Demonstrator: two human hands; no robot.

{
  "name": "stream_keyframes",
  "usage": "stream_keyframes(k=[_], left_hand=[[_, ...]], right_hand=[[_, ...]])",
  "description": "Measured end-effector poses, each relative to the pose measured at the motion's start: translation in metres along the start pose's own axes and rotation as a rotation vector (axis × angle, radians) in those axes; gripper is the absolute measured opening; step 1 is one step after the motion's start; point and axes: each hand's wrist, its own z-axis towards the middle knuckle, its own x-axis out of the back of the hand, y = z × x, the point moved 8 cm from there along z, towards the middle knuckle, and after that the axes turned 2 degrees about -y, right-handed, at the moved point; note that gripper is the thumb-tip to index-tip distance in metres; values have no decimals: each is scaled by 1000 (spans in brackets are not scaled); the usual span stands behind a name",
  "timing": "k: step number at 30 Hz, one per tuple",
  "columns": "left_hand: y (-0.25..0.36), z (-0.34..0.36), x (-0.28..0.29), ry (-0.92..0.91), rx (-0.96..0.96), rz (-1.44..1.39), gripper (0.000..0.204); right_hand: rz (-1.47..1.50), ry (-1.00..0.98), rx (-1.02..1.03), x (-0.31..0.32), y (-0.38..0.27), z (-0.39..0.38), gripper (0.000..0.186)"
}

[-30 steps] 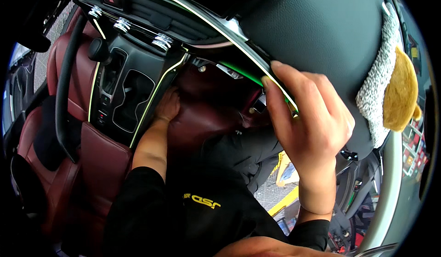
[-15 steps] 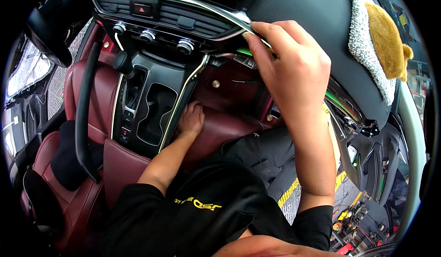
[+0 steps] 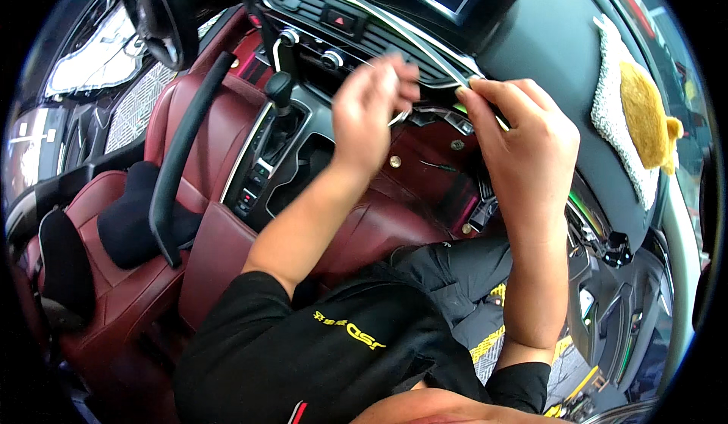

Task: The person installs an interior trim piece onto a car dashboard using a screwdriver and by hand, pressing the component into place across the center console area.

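Observation:
My right hand (image 3: 531, 128) pinches the right end of a long, shiny trim strip (image 3: 406, 28) between thumb and fingertips. That strip runs along the dashboard above the air vents (image 3: 383, 43). Raised over the right side of the centre console, my left hand (image 3: 371, 113) is near the lower edge of the vent panel. Motion smears its fingers, so I cannot make out whether they touch anything. Below the right end of the vents, an opening in the dash shows bare metal parts (image 3: 447, 118).
Left of my left arm stand the gear lever (image 3: 280, 90) and the console (image 3: 262, 174). A black curved trim piece (image 3: 168, 189) leans across the dark red seat (image 3: 208, 121). On the dashboard top lies a grey fluffy mat with a brown plush (image 3: 641, 113).
My left hand has risen from the red seat beside the console to the vent panel. My right hand keeps its pinch at the strip's end. The view has shifted, moving the dashboard rightward.

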Motion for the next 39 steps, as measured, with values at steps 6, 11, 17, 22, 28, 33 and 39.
stream_keyframes(k=[6,11,17,22,28,33,39], left_hand=[[24,79,18,95,198,-200,25],[33,68,20,65,143,-222,14],[50,25,15,11,36,-104,24],[55,45,51,-15,-126,367,32],[85,114,148,265,-473,595,24],[64,194,201,312,-492,438,31],[79,189,178,444,-748,628,21]], right_hand=[[13,-13,-44,4,-12,-6,12],[-11,33,-11,15,-15,-16,10],[20,68,34,41,-2,-40,16],[19,141,90,23,29,-44,19],[0,176,84,2,31,-36,20],[-29,170,93,-21,31,-17,19],[-95,134,77,-30,36,-9,19]])
